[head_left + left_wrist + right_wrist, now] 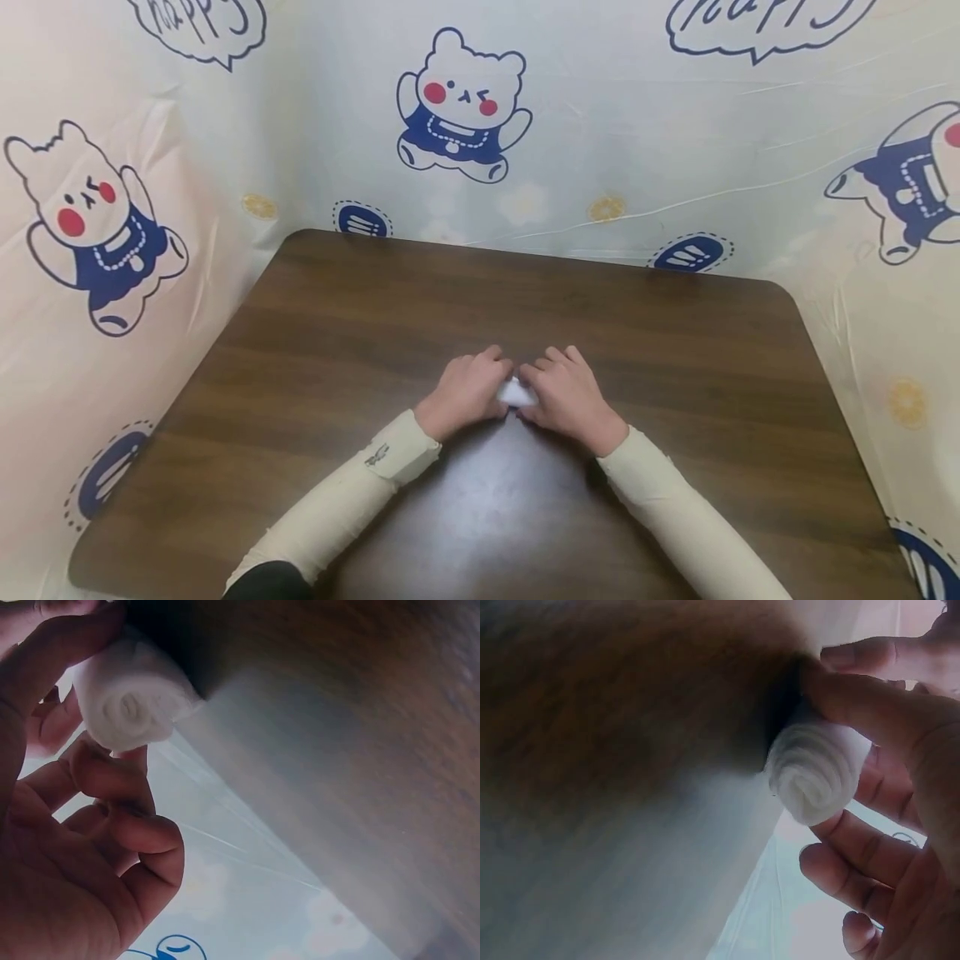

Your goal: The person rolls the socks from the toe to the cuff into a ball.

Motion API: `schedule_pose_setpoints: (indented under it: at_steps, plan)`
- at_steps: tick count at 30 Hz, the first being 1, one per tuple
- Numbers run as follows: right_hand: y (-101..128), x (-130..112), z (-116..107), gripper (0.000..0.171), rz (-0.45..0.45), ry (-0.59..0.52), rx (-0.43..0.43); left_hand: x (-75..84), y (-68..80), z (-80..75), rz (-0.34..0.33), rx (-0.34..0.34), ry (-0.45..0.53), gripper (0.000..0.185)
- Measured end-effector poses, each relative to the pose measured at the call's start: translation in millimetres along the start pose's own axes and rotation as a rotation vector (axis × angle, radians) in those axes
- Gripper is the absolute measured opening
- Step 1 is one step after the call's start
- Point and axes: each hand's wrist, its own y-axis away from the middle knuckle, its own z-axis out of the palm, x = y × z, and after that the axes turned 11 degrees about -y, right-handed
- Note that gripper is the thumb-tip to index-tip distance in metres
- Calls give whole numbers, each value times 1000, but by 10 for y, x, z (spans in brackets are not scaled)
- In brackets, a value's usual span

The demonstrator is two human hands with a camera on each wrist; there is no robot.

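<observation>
Soft white spiral cloth roll (814, 776)

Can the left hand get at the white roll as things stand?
Yes, it looks so: the left hand already pinches one end of the white roll on the table, the right hand holds the other end, nothing between.

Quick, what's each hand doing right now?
Left hand: fingers curled, pinching one end of the white roll.
Right hand: pinching the roll's other end.
</observation>
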Motion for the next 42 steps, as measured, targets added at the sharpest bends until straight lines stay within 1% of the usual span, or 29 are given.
schedule_pose_setpoints:
  at_steps: [3,6,9,13,17,21,25,28,30,35,37,39,42]
  plan:
    - [-11,-1,8,33,28,7,-3,1,25,6,16,47,-11,35]
    - [-11,3,5,30,64,2,11,-1,46,-7,41,101,-18,40]
    - [-9,7,-20,30,95,-10,28,-10,62,-50,52,149,23,39]
    - [-21,10,-81,29,109,-28,40,-33,75,-115,31,166,116,31]
    - [-44,18,-161,27,131,-87,48,-62,77,-174,31,164,178,30]
    - [-76,23,-273,25,166,-199,67,-82,67,-278,43,173,275,29]
    - [-97,31,-387,23,201,-359,83,-85,46,-387,15,148,437,26]
    - [-107,39,-454,20,226,-458,89,-83,19,-427,-13,126,538,24]
    - [-113,45,-486,18,237,-488,88,-79,-2,-432,-19,114,571,23]
    - [-109,55,-520,19,252,-485,72,-62,-23,-427,-22,104,580,23]
    - [-93,65,-530,20,276,-522,68,-58,-23,-429,-30,104,596,22]
    - [-72,84,-553,25,296,-615,84,-60,-26,-429,-42,112,633,22]
    - [-42,127,-593,34,301,-835,151,-62,-34,-433,-75,139,726,23]
